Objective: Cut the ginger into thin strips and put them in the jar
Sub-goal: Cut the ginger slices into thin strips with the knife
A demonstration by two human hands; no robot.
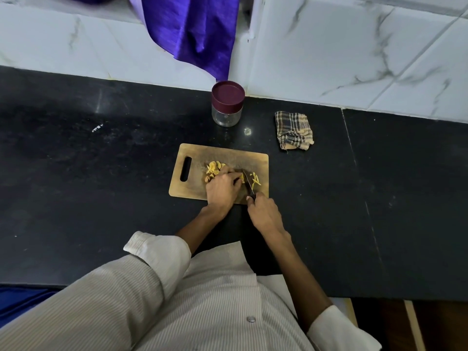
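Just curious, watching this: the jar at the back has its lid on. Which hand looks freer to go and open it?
Probably the left hand. It only steadies ginger on the board, easy to let go. The right hand grips the knife. The jar stands straight behind the board.

A kitchen: black stone counter, marble-tiled wall.

You face a long black speckled stone countertop with 1 thin seam on its right side. Behind it rises a wall of white marble-veined tiles. A shiny purple cloth hangs down over the tiles. Light is dim and even.
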